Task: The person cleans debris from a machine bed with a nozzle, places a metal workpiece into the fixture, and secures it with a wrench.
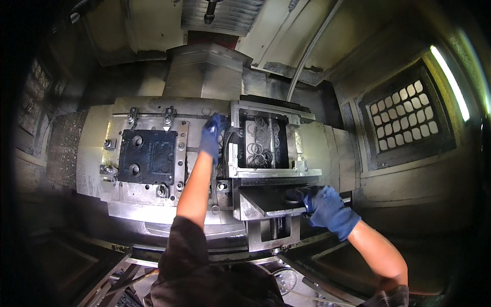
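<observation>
At the front of the vise (276, 173): dark disc (293, 195), on or just above the sloping plate (267, 202), beside the fingertips of the gloved right hand (330, 209). Right grip: partly curled, with the disc at the fingertips; whether pinched or merely touched, impossible to tell. Left of the vise, over the bed (97, 153): gloved left hand (214, 135), bunched and reaching forward; contents and opening of the left grip impossible to tell. Just below the left hand: long spanner (214, 192), with ring end toward the near edge. Farther left: black block (148, 171) with two round holes, among bolted clamps (168, 118). Within the vise: loose rings (254, 149), around a threaded screw (272, 140).

Handling, as judged: disc probably light enough for one hand, stiffness uncertain, perhaps slippery if oily; best taken by the rim, between thumb and fingers. Spanner probably rigid, fairly heavy for its girth and hardly fragile; best taken at mid-shank, with firm pressure through the glove
</observation>
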The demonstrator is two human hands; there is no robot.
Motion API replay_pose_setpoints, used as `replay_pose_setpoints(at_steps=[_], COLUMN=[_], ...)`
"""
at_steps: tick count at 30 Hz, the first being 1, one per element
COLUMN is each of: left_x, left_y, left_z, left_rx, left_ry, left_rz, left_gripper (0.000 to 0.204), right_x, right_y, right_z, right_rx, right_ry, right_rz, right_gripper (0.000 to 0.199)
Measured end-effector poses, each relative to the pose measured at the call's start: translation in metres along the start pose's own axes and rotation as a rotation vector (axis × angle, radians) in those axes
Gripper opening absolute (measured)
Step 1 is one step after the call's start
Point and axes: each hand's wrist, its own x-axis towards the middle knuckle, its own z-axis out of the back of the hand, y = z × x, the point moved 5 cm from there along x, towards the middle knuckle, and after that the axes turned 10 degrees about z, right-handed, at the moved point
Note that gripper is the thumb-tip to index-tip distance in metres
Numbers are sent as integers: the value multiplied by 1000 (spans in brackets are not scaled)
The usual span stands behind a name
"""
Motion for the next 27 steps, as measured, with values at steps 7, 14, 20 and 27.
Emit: replay_pose_setpoints(at_steps=[7, 14, 20, 27], left_x=[-272, -269, -253, -247], left_y=[-126, -81, -53, -79], left_z=[-131, -144, -144, -143], left_rx=[710, 615, 195, 877], left_ry=[408, 242, 326, -131], left_rz=[-564, -395, -130, -554], left_gripper=[64, 23, 30, 24], right_x=[2, -59, -27, 17], right_y=[-11, -58, -97, -118], right_z=[8, 32, -130, -169], right_rx=[233, 273, 1453, 1658], right_ry=[-104, -681, -805, -830], right_rz=[-50, -181, -100, -24], right_gripper=[43, 75, 67, 52])
